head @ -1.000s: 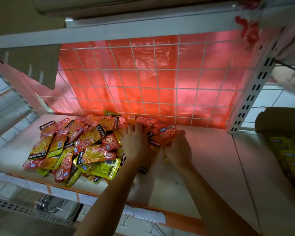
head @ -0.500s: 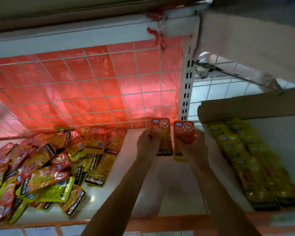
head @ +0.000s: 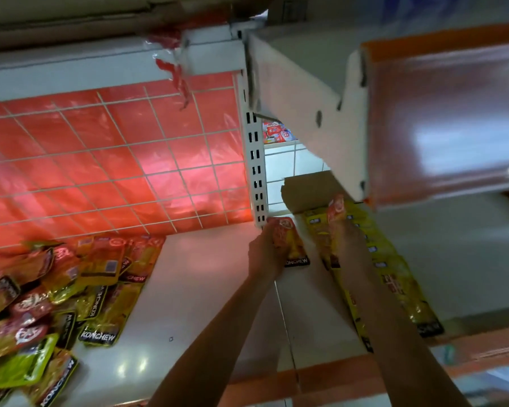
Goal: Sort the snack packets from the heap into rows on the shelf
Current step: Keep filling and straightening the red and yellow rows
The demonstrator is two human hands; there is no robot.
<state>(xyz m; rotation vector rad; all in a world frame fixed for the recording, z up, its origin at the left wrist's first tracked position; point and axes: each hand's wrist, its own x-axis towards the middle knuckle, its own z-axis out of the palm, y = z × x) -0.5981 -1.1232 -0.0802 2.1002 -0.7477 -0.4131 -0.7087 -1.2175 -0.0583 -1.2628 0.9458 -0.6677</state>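
White shelf (head: 188, 289) backed by a wire grid (head: 106, 148) over red sheeting; heap (head: 56, 292) of packets lies at its left end; left hand (head: 265, 255) grips a red packet (head: 290, 242) low beside the post (head: 254, 160); right hand (head: 350, 239), blurred, grips a second packet (head: 335, 208) that stands up from it, over the yellow row (head: 394, 274) in the next bay.
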